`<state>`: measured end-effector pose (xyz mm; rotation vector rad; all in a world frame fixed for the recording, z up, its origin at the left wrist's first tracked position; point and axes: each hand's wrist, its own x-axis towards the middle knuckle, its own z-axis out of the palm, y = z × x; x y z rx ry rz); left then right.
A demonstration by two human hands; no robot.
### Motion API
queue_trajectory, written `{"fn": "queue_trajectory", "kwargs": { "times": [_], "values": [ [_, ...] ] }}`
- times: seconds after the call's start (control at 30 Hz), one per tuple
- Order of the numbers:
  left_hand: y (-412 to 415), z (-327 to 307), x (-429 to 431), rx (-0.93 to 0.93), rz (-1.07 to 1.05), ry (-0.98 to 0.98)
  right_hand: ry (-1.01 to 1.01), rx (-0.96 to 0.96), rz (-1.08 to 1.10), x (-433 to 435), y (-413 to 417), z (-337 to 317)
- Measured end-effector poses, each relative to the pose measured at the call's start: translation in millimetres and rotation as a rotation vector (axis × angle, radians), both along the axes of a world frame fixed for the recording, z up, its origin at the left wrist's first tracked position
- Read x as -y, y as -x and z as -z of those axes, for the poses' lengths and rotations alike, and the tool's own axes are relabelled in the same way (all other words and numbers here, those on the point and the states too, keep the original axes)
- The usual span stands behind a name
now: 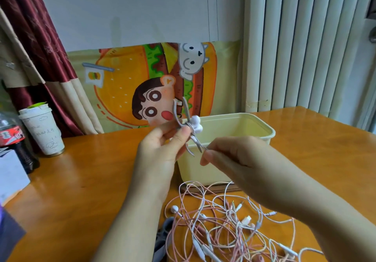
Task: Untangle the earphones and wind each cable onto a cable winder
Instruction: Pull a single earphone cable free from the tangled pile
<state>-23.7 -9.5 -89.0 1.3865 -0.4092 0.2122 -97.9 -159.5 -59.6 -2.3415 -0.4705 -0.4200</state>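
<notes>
Tangle of pink and white earphones [223, 221] lies loose on the counter [81, 180]; one set is being wound just above it.
Left hand [160, 149] holds the grey winder [187, 110] up over the cream tub [234, 123], fingers [183, 133] clamped on its middle, with white earbuds [196, 120] at the grip. Winder's long axis tilts from upper left to lower right. Right hand [240, 155] is just right of the winder's lower tip, fingers [207, 158] pinched together on the thin cable [205, 148]. Next wrap likely goes round the middle, so the right hand leads.
</notes>
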Motion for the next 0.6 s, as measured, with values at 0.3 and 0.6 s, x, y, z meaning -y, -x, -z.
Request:
{"fn": "queue_trajectory", "kwargs": {
  "times": [0.3,0.6],
  "values": [
    [12.8,-0.7,11.5,0.136,0.06,-0.462,-0.07,0.262,0.184,36.8,5.7,-20.6],
    [26.2,-8.3,17.1,0.158,0.423,-0.395,-0.459,0.007,0.101,51.0,-18.0,-5.0]
  ]
}}
